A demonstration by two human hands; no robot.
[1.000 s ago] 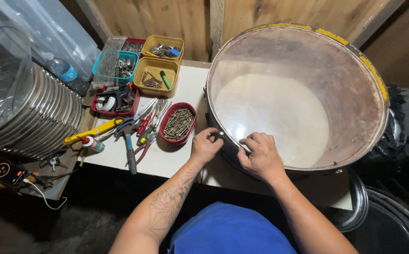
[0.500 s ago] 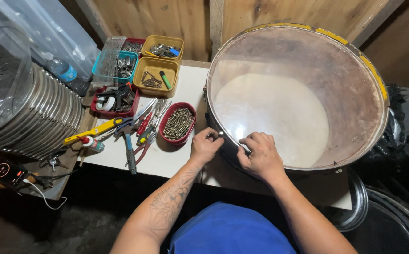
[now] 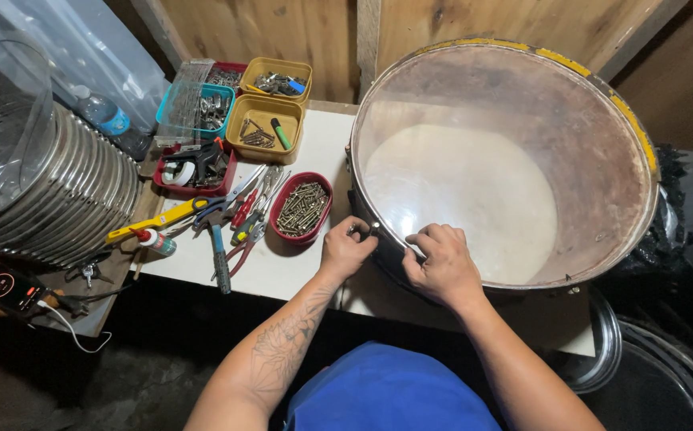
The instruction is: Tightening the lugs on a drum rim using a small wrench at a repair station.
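Brown drum (image 3: 506, 168) lying flat, skin upward, both hands at rim

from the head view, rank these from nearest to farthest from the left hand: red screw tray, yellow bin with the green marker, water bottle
1. Red screw tray, just left of the left hand on the table.
2. Yellow bin, farther back, towards the wall.
3. Water bottle, far left, beside the metal hoops.

a workshop: hand tools (image 3: 231, 219), screw tray (image 3: 302, 207), plank walls (image 3: 282, 32)
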